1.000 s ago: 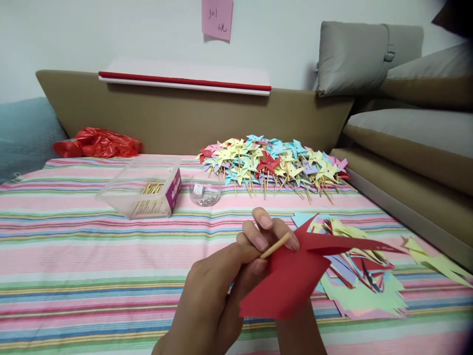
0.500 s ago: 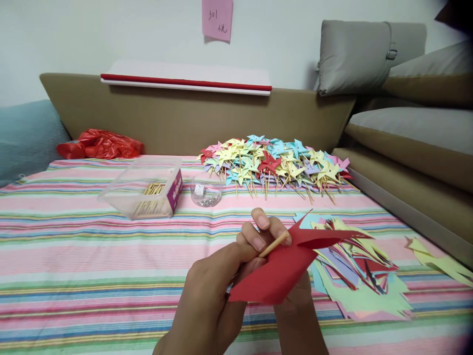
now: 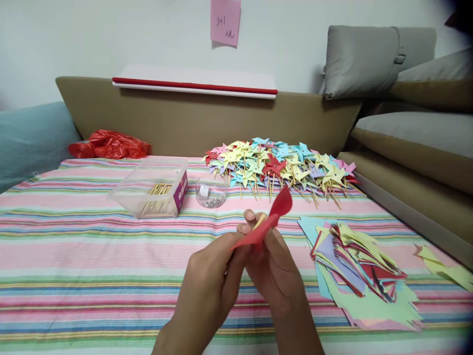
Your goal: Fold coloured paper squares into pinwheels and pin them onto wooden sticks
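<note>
The two forearms are bare and enter the view at its lower edge, the left forearm [image 3: 175,335] leaning to the right and the right forearm [image 3: 297,328] leaning to the left. The left hand [image 3: 210,271] shows its back and its thumb side; the index finger is bent and reaches inward, with the thumb below it, and the two are closed in a pinch. Its other fingers are hidden from the camera. The right hand [image 3: 275,268] is raised at the wrist [image 3: 286,305], its fingers curled toward the left hand and closed in a light grip. Two of its fingertips [image 3: 249,215] appear at the top. Both hands are very near each other, a little right of the middle.
</note>
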A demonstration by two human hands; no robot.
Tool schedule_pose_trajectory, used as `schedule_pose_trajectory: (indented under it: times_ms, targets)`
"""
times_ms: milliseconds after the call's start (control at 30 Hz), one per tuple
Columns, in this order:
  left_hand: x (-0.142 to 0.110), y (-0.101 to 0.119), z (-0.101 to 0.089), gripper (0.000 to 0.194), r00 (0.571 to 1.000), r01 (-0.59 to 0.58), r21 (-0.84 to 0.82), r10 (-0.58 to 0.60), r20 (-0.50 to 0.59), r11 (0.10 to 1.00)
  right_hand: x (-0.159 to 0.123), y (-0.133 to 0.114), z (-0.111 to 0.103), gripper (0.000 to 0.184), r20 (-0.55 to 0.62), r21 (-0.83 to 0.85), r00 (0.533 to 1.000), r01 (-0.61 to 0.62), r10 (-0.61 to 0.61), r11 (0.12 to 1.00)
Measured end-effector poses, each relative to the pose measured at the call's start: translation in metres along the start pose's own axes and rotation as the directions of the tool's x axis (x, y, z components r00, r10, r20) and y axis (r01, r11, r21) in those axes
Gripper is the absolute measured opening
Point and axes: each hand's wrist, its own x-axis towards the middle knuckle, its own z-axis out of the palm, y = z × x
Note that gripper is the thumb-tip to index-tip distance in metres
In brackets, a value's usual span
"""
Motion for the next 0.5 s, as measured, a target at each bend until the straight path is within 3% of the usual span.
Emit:
schedule_pose_trajectory:
  times_ms: [167, 267, 400, 500]
  targets:
    - [-0.001, -0.015, 0.005, 0.015, 0.997, 0.075, 0.010, -0.075, 0.015, 0.997, 0.004, 0.007, -0.002, 0.017, -0.167, 0.013, 0.983, -0.071, 0.072, 0.997]
    - [0.000, -0.019, 0.006, 0.018, 0.977, 0.204, -0.066, -0.199, 0.076, 0.977, 0.008, 0.011, -0.005, 0.019, -0.199, 0.002, 0.977, -0.079, 0.078, 0.997]
    - [0.002, -0.028, 0.003, 0.029, 0.893, 0.446, -0.304, -0.440, 0.092, 0.842, 0.013, 0.017, -0.007, 0.031, -0.330, -0.066, 0.942, -0.087, 0.060, 0.994]
    - [0.004, -0.039, 0.000, 0.030, 0.807, 0.504, -0.510, -0.591, -0.011, 0.697, 0.012, 0.021, -0.005, 0.041, -0.434, -0.381, 0.901, -0.175, -0.008, 0.908]
